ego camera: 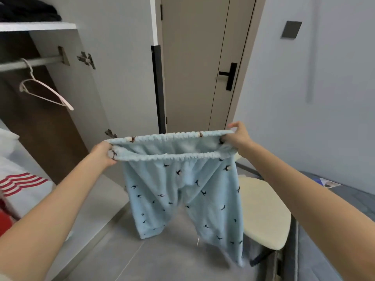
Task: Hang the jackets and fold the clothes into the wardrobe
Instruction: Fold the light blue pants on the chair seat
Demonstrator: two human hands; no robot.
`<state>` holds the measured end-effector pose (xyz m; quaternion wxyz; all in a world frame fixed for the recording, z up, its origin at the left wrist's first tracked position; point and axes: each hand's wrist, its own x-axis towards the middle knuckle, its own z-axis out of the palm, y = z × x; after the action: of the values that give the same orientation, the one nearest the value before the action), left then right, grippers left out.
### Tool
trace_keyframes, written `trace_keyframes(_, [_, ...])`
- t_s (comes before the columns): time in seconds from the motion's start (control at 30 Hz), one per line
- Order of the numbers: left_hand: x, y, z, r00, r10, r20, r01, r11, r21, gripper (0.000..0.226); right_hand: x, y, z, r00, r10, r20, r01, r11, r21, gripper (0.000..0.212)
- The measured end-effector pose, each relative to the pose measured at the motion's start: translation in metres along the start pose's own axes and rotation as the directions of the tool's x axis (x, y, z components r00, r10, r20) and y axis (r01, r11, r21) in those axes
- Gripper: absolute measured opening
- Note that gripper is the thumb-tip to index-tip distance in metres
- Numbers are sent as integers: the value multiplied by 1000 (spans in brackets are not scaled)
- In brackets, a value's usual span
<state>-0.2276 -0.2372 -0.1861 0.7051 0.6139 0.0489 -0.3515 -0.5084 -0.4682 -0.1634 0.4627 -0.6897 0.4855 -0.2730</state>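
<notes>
Light blue fleece pants (178,191) with small dark bird prints hang in the air in front of me, legs dangling toward the floor. My left hand (104,154) grips the left end of the elastic waistband. My right hand (236,135) pinches the right end, so the waistband is stretched wide and open. The open wardrobe (67,122) stands at the left, with an empty pale pink hanger (43,91) on its rail (30,62) and dark folded clothes (30,10) on the top shelf.
A cream round stool (265,213) stands on the grey floor just right of the pants. A closed beige door (194,63) with a black handle is ahead. White and red-striped clothes (18,183) lie at the left. A grey bed edge (345,191) is at the right.
</notes>
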Motion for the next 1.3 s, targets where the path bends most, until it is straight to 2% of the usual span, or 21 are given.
trace_keyframes(0.07, [1, -6, -3, 992, 89, -93, -76, 988, 137, 20, 0, 17, -7, 996, -83, 36, 90, 941, -326, 29])
trace_keyframes(0.1, [1, -9, -5, 976, 178, -123, -140, 952, 271, 20, -2, 26, -10, 989, -136, 64, 150, 856, -495, 27])
trace_keyframes(0.17, [-4, -16, -6, 959, 282, -10, -242, 842, 483, 28, -5, 43, -15, 981, -142, 131, 193, 687, -701, 17])
trace_keyframes(0.23, [-9, -25, -10, 960, 239, 149, -279, 750, 600, 38, -9, 56, -21, 990, 23, 139, 89, 661, -745, 15])
trace_keyframes(0.27, [-10, -29, -13, 958, 224, 179, -286, 694, 661, 41, -10, 63, -24, 982, 132, 132, -5, 723, -691, 17])
trace_keyframes(0.3, [-10, -33, -13, 958, 218, 186, -285, 648, 706, 41, -13, 67, -25, 961, 241, 134, -134, 832, -538, 12])
trace_keyframes(0.33, [-11, -38, -15, 961, 200, 193, -276, 599, 752, 39, -15, 71, -25, 931, 333, 150, -276, 910, -310, 8])
trace_keyframes(0.37, [-13, -41, -15, 967, 172, 187, -253, 587, 769, 37, -15, 75, -24, 916, 367, 163, -360, 930, -69, 12])
trace_keyframes(0.43, [-17, -48, -17, 974, 146, 172, -225, 544, 808, 31, -14, 81, -21, 917, 357, 177, -392, 889, 237, 18])
trace_keyframes(0.47, [-19, -50, -17, 971, 164, 173, -231, 463, 856, 25, -15, 82, -17, 916, 362, 172, -401, 849, 344, 22])
trace_keyframes(0.53, [-23, -55, -16, 963, 211, 167, -226, 292, 929, 15, -21, 83, -8, 866, 452, 213, -494, 707, 506, 33])
trace_keyframes(0.57, [-23, -58, -14, 965, 205, 162, -221, 309, 925, 18, -25, 83, -4, 851, 461, 251, -522, 693, 497, 37])
trace_keyframes(0.67, [-25, -68, -7, 996, 18, 87, -74, 714, 696, 29, -34, 86, -1, 855, 447, 263, -507, 824, 251, 38])
trace_keyframes(0.73, [-22, -73, -8, 995, -92, 32, 67, 885, 461, 29, -37, 94, -12, 852, 465, 241, -496, 864, 86, 37])
trace_keyframes(0.77, [-19, -76, -10, 991, -132, 18, 118, 935, 334, 32, -40, 98, -19, 837, 479, 266, -500, 866, 14, 34])
trace_keyframes(0.8, [-16, -80, -12, 986, -164, -4, 161, 962, 223, 35, -42, 100, -25, 811, 502, 301, -509, 859, -61, 32])
trace_keyframes(0.87, [-13, -88, -16, 977, -209, -35, 211, 969, 129, 34, -49, 105, -31, 778, 539, 323, -535, 838, -109, 33])
trace_keyframes(1.0, [-18, -106, -14, 975, -214, -57, 219, 968, 120, 46, -54, 130, -27, 834, 496, 241, -542, 818, 192, 34])
trace_keyframes(1.17, [-31, -121, 18, 981, -186, -53, 185, 983, -17, 18, -61, 148, -17, 832, 534, 155, -523, 659, 540, 30])
trace_keyframes(1.23, [-32, -126, 27, 983, -167, -74, 169, 985, 17, 16, -65, 151, -19, 832, 533, 153, -492, 581, 649, 34])
trace_keyframes(1.3, [-29, -132, 34, 990, -96, -105, 108, 987, 117, 20, -68, 155, -25, 840, 527, 128, -452, 550, 702, 37])
